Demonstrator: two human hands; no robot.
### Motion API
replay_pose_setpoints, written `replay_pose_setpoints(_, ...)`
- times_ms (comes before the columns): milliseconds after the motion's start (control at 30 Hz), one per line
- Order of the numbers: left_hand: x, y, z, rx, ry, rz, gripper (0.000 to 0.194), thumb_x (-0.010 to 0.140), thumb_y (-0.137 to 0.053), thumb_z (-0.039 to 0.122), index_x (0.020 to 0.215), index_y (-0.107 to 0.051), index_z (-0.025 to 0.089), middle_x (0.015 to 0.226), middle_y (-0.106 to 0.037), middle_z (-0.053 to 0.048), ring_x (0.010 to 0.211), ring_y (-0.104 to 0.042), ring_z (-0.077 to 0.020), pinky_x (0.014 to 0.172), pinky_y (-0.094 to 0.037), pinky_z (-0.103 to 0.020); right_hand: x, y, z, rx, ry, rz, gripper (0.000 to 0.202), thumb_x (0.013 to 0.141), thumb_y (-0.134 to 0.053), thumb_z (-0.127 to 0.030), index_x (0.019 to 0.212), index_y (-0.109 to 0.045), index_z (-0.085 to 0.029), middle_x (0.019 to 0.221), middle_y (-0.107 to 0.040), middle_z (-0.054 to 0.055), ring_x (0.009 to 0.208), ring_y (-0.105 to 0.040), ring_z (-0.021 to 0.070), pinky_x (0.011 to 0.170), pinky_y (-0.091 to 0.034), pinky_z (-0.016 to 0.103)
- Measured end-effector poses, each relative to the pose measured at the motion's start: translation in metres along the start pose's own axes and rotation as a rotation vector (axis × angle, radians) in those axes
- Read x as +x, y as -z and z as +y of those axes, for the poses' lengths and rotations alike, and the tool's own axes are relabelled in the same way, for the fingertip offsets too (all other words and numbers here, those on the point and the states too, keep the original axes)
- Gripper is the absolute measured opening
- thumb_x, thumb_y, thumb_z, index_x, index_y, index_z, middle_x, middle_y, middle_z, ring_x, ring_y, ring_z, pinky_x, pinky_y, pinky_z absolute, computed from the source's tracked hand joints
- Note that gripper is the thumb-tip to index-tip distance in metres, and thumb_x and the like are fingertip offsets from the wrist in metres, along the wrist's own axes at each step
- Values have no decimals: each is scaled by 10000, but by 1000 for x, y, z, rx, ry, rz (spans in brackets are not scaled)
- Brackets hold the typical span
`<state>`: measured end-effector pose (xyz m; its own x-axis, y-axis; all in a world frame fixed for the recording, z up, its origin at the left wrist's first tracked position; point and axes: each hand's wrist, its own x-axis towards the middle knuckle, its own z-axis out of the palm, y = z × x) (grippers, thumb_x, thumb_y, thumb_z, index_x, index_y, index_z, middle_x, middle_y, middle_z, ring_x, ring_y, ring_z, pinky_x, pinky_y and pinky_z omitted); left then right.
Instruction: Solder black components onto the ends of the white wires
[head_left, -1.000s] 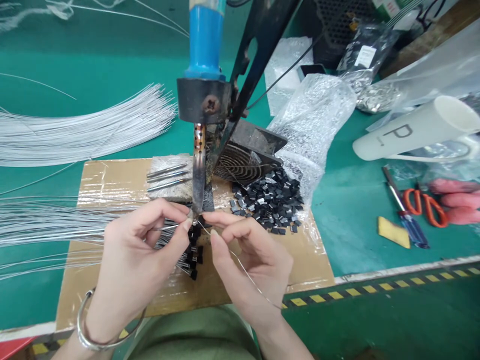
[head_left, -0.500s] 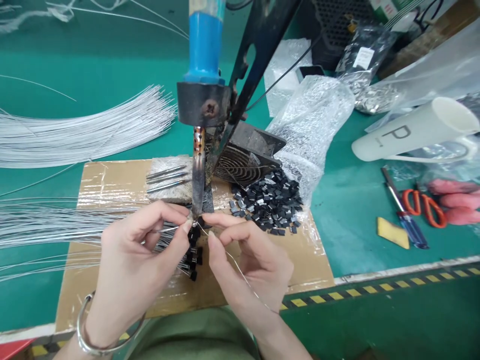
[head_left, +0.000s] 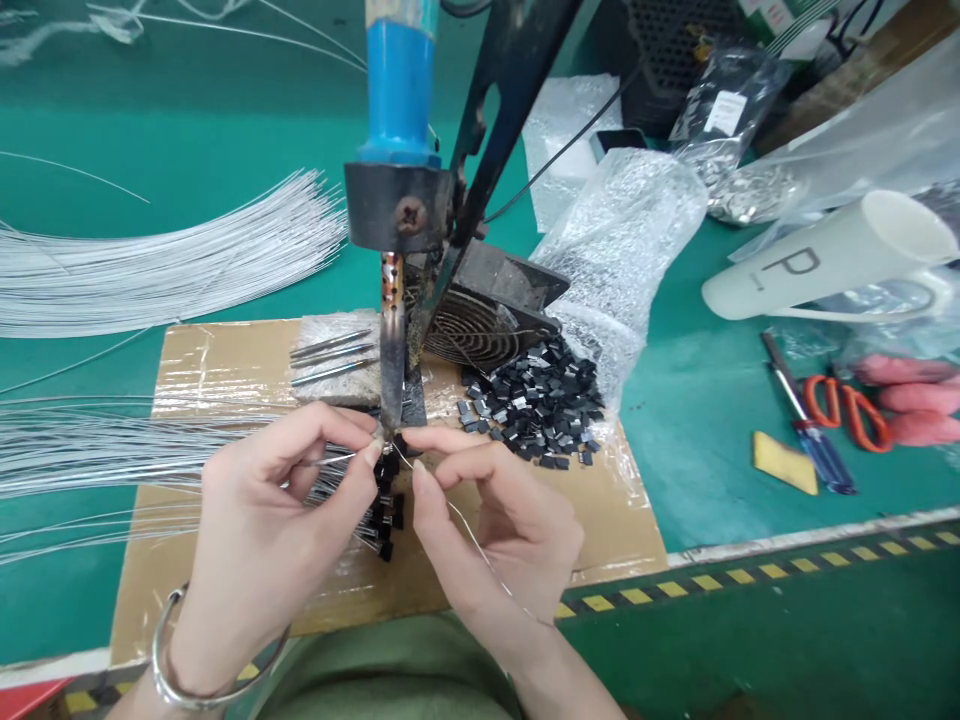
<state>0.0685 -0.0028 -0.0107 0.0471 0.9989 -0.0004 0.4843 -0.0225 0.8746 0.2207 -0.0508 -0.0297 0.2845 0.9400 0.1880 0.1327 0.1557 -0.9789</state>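
A soldering iron (head_left: 400, 95) with a blue handle is clamped tip-down in a black metal stand. Right below its tip, my left hand (head_left: 289, 530) pinches the end of a thin grey wire (head_left: 334, 459). My right hand (head_left: 502, 535) is closed on a thin strand of solder wire (head_left: 480, 548), which trails over the palm to the wrist. Its index fingertip is beside a small dark part at the tip; the exact contact there is too small to make out. Under the hands lie several wires ending in black connectors (head_left: 386, 550).
Loose black connectors (head_left: 532, 405) are heaped beside a fan (head_left: 476, 325) on cardboard (head_left: 600, 520). Metal tips (head_left: 334, 352) lie on a pad to the left. A bundle of white wires (head_left: 187, 260) stretches leftward. Rightward are a mug (head_left: 840, 255), screwdriver (head_left: 814, 440) and scissors (head_left: 862, 415).
The view has shifted very slightly, with the iron appearing a little further left. Both hands keep the same grip under the iron's tip.
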Motion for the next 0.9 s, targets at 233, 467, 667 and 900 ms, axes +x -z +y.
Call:
replay_pose_setpoints(233,-3,2,0,-28,-23,-4,58,845,-779,237,803,-754,269,911,-825,13,744,-752,-168,450,-401,-237,0,-2,1,-14,19,26,181,924,-720,-80,867,-677,-246,1111,-858,64,951,-834,212,869,-694,335)
replay_pose_setpoints(467,-2,1,1,-46,-24,-10,76,840,-778,210,805,-756,274,914,-824,37,743,-745,-145,444,-355,-227,-1,-1,2,-2,22,22,185,923,-722,-75,870,-671,-245,1111,-857,65,955,-833,209,895,-689,339)
replay_pose_setpoints(667,-2,1,-1,-27,-14,-24,69,849,-778,224,803,-749,265,901,-820,25,744,-741,-158,450,-370,-237,-2,-2,2,-8,4,24,179,932,-724,-84,872,-684,-247,1100,-859,60,948,-829,219,906,-687,366)
replay_pose_setpoints(900,-3,1,-1,-28,-37,-6,69,848,-779,220,806,-760,271,919,-819,21,779,-749,-162,439,-363,-238,-2,-3,3,17,30,27,207,910,-732,-28,894,-695,-231,1108,-850,50,960,-824,173,928,-660,293)
